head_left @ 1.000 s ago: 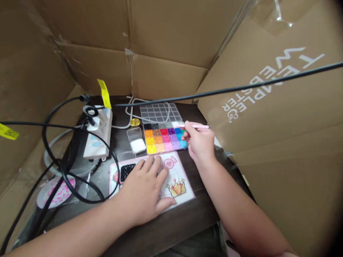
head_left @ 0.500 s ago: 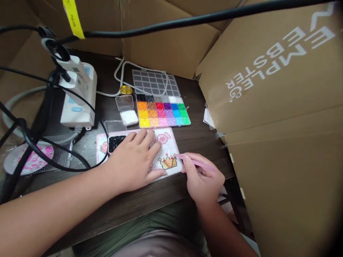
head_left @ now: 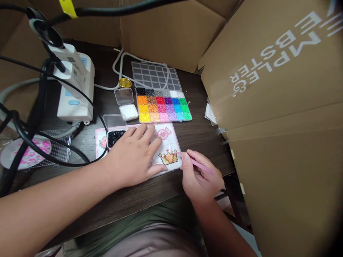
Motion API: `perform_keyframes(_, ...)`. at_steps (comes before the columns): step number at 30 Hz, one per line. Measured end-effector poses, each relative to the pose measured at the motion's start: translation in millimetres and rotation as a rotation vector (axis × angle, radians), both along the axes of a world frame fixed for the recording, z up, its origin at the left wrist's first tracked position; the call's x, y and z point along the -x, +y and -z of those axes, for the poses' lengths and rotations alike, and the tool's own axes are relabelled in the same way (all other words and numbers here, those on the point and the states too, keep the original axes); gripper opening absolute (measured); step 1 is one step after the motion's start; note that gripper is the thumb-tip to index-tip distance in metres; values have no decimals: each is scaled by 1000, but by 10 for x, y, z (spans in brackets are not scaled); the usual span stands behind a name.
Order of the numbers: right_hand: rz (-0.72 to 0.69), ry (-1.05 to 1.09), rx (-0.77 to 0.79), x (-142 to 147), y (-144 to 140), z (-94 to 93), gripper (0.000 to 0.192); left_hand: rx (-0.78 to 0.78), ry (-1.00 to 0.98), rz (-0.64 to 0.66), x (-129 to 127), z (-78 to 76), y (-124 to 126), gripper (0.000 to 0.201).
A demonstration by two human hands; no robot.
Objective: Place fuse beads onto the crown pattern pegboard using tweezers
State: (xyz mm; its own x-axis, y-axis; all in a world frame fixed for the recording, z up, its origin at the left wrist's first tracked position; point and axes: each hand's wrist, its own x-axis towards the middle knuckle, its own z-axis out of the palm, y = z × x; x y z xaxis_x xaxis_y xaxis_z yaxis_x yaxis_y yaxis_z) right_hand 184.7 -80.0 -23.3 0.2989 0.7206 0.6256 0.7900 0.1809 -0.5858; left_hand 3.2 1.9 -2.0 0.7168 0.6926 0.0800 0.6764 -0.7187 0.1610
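Note:
My left hand [head_left: 139, 157] lies flat with its fingers spread over the pattern sheet [head_left: 171, 142], which has a pegboard over it as far as I can tell. A golden crown design [head_left: 168, 157] shows right of my left thumb, and a pink candy design [head_left: 164, 133] above it. My right hand [head_left: 202, 175] pinches pink tweezers [head_left: 202, 166], their tip at the crown's right side. A small box of black beads [head_left: 114, 137] stands beside my left fingers, partly hidden by that hand.
Behind the sheet lie a sectioned box of coloured beads [head_left: 164, 107], a box of white beads [head_left: 129, 112] and a gold tin [head_left: 125, 83]. Left are a power strip [head_left: 76, 103], looping black cables [head_left: 77, 164] and a dish of pink beads [head_left: 32, 153]. A cardboard wall [head_left: 276, 142] rises at right.
The whole view has shifted slightly, so the table items sit a little higher. My left hand stays on the sheet, and the tweezers remain near the crown's right side.

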Motion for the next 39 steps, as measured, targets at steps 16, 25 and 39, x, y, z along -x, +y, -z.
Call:
perform_keyframes(16,-33,-95,15,-20,21,-29,10,-9,31,8,-2,-2,3,72)
perform_keyframes(25,-53,-40,24,-14,8,-11,13,-7,58,0,-4,4,0,73)
perform_keyframes(39,-210,877,67,-99,1182,-478,14,-13,-14,-12,14,11,-21,74)
